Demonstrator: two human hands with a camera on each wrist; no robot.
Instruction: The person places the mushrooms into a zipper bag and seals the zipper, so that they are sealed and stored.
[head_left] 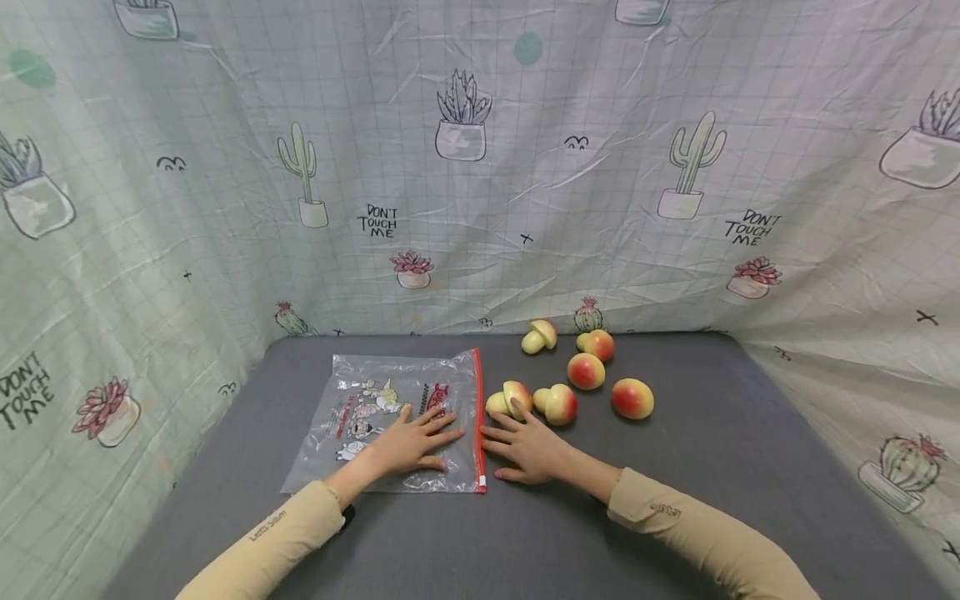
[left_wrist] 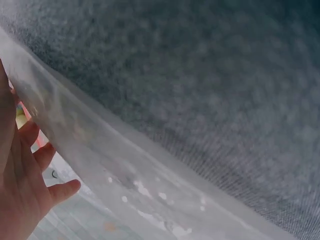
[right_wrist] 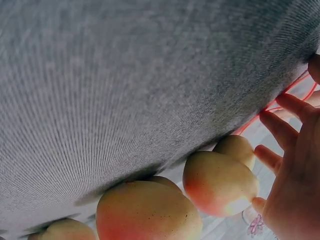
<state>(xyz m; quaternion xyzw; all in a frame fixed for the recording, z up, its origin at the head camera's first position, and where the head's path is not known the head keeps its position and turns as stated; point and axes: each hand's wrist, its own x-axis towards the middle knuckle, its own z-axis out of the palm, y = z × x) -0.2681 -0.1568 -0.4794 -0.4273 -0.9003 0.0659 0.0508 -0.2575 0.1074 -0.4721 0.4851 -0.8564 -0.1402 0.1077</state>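
Note:
A clear plastic zip bag (head_left: 315,442) with cartoon prints lies flat on the grey table, its red zip strip (head_left: 478,400) facing right. My left hand (head_left: 408,442) rests on the bag with fingers spread toward the strip. Just right of the strip, my right hand (head_left: 532,450) lies with fingers extended, fingertips right at the red edge. One fingertip overlaps a yellow-and-red toy mushroom (head_left: 516,398). Beside that hand sits another toy mushroom (head_left: 558,405). In the right wrist view, a toy mushroom (right_wrist: 220,182) stands close to the fingers.
Farther back are two more toy mushrooms, one pale (head_left: 538,337) and one redder (head_left: 597,344). Two rounded red-and-yellow pieces (head_left: 586,371) (head_left: 632,399) lie to the right. A cactus-print curtain (head_left: 525,192) hangs behind and around the table (head_left: 697,467).

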